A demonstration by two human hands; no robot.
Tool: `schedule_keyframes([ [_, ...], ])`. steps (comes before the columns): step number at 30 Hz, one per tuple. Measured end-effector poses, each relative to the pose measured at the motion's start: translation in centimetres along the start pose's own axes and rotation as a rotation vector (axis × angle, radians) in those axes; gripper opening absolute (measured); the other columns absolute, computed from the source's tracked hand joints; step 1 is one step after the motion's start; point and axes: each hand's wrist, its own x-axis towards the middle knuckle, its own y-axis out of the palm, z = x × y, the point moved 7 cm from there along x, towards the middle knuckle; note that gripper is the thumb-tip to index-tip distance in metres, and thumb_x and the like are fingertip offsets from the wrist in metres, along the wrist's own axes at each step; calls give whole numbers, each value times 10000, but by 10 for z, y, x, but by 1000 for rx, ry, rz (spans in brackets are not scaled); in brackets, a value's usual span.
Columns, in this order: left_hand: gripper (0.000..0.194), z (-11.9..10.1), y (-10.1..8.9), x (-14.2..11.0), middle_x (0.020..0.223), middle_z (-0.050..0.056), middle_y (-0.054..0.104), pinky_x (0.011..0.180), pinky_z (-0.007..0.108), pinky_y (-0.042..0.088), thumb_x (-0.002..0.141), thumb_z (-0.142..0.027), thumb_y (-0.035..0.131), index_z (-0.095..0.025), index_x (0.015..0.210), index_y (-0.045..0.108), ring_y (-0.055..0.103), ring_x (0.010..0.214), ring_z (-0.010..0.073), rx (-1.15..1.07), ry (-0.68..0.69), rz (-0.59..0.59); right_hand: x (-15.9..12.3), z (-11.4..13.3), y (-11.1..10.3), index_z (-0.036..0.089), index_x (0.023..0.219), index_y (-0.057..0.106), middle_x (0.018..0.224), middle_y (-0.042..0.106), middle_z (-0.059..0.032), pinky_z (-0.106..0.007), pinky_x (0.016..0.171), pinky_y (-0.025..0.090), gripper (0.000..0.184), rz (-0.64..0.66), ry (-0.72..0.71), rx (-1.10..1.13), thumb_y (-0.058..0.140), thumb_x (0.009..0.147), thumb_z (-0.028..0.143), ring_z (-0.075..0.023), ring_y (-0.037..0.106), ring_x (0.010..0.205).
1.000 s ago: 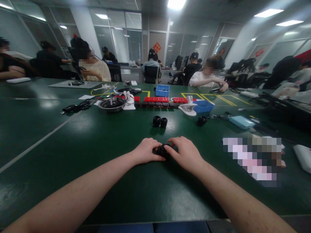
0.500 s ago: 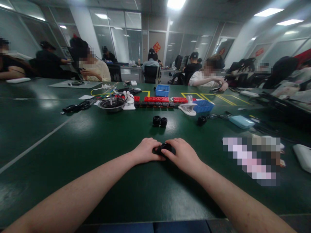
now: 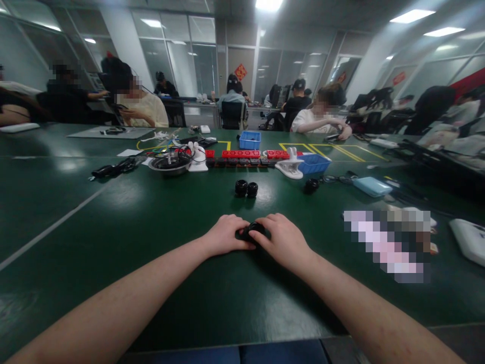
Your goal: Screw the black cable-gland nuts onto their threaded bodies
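Observation:
My left hand [image 3: 226, 234] and my right hand [image 3: 283, 236] meet low over the green tabletop [image 3: 182, 303]. Between them is a small black round part [image 3: 256, 227] with a ring-like top, gripped by the fingers of both hands. Much of it is covered, so its exact kind does not show. Beyond the hands stand two shiny black ribbed cylinders side by side, a larger one [image 3: 241, 188] and a smaller one [image 3: 252, 189]. Another black cylinder [image 3: 311, 185] sits farther right.
Across the table runs a row of red blocks [image 3: 241, 153], with a white clamp stand [image 3: 290, 166] and a blue bin [image 3: 314, 163] near its right end. A metal bowl [image 3: 170, 164] with cables is left. A light-blue case [image 3: 373, 186] lies right. People sit beyond.
The whole view has shifted slightly, so everything appears a little farther left and up. Both hands keep the same hold on the black round part.

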Motion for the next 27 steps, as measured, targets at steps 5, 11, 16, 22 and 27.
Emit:
schedule_keyframes([
  [5, 382, 1, 1, 0, 732, -25, 545, 659, 274, 325, 680, -559, 600, -201, 810, 573, 489, 725, 162, 1, -5, 5, 0, 0, 0, 172, 935, 640, 823, 609, -64, -281, 703, 388, 305, 3, 0, -14, 467, 841, 405, -185, 525, 823],
  [11, 373, -1, -1, -1, 726, -27, 539, 655, 273, 321, 686, -553, 597, -195, 784, 563, 481, 717, 157, -6, -2, 3, 0, 1, 0, 162, 930, 635, 838, 608, -71, -287, 709, 387, 309, 6, 2, -15, 456, 845, 400, -190, 523, 832],
  [16, 361, 0, -1, 0, 718, -22, 539, 646, 268, 321, 680, -539, 605, -188, 751, 555, 480, 708, 157, 0, -6, 2, 1, 4, 2, 155, 941, 617, 860, 607, -75, -289, 713, 377, 281, 9, -1, -35, 427, 858, 345, -187, 522, 829],
  [22, 343, -1, -1, 0, 693, -25, 527, 630, 267, 313, 679, -518, 609, -185, 715, 536, 474, 689, 155, -10, -4, 2, 1, 6, 3, 152, 915, 613, 852, 606, -72, -289, 725, 373, 266, 1, 0, -53, 418, 855, 323, -187, 513, 818],
  [27, 343, -2, -2, 0, 695, -24, 522, 641, 269, 321, 681, -516, 606, -183, 697, 526, 479, 698, 157, -2, -8, -13, 1, 9, 3, 142, 913, 613, 845, 607, -80, -290, 743, 361, 276, -33, -17, -80, 390, 867, 299, -186, 500, 810],
])
